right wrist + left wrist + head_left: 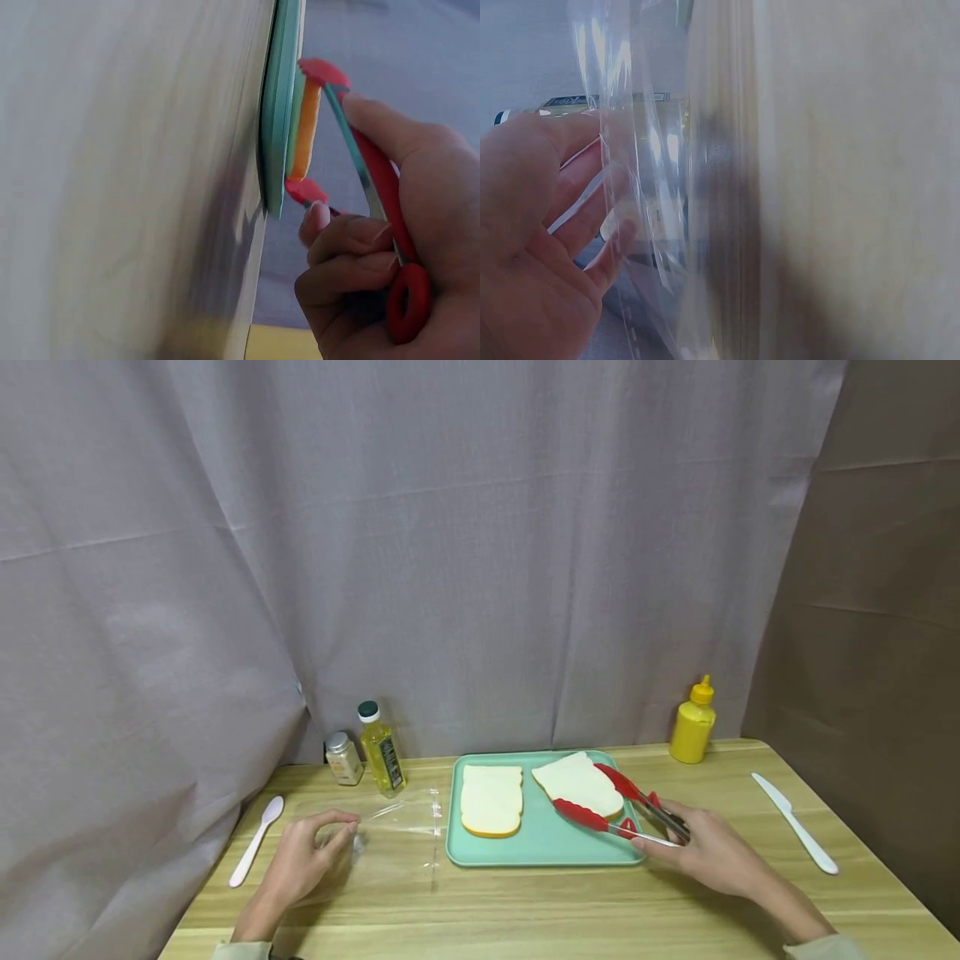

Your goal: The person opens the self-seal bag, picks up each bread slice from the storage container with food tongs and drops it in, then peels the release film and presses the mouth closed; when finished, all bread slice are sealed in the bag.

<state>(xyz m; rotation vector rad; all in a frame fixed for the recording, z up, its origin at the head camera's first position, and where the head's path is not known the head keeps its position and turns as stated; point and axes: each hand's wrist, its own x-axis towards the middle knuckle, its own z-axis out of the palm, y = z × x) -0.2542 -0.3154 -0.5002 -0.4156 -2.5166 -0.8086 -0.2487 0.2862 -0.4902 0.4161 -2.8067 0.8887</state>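
A clear plastic bag [393, 835] lies on the wooden table [525, 902], left of a teal tray [540, 847]. My left hand [341, 831] pinches the bag's left edge; in the left wrist view the film [652, 187] drapes over my fingers [592, 225]. Two bread slices lie on the tray, one on the left [491, 799] and one on the right [577, 783]. My right hand [675, 839] grips red tongs [622, 806], whose two arms straddle the right slice. The right wrist view shows the tongs [375, 172] in my hand [360, 262], with the slice's edge [306, 135] between the tips.
An oil bottle [381, 760] and a small spice jar [343, 758] stand behind the bag. A yellow squeeze bottle [693, 720] stands at the back right. A white spoon [257, 839] lies far left, a white knife [795, 822] far right. A curtain hangs behind the table.
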